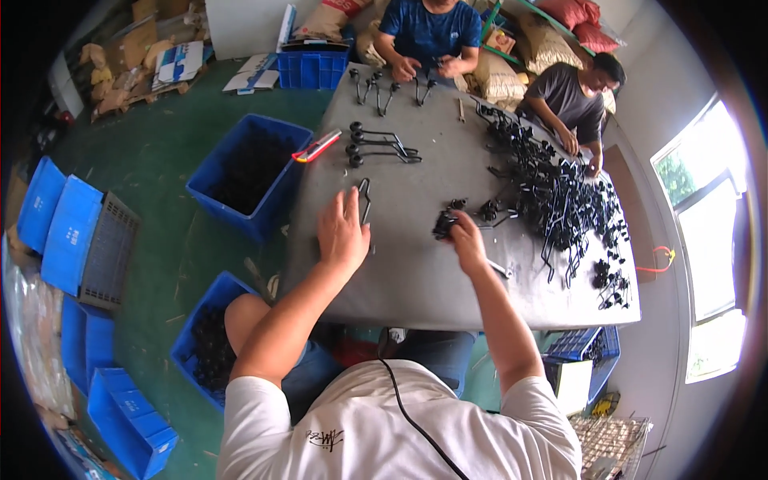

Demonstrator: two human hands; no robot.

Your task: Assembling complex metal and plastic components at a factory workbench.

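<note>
My left hand [344, 234] is over the left side of the grey table [424, 280], its fingers stretched out and apart. A bent metal rod [366, 200] lies right beside its fingertips; whether they touch is unclear. My right hand [467, 240] is closed on a black knobby part [445, 226], whose exact kind I cannot make out. Close to it on the table are another small black part [457, 203] and a bent rod with a black end [502, 214]. Farther off, several bent rods with round black ends [384, 144] lie side by side.
A large tangled pile of black-ended rods [560, 200] covers the table's right side. A red utility knife [318, 146] rests at the left edge. Blue bins of black parts [276, 128] stand on the floor at left. Two co-workers [432, 32] work at the far side.
</note>
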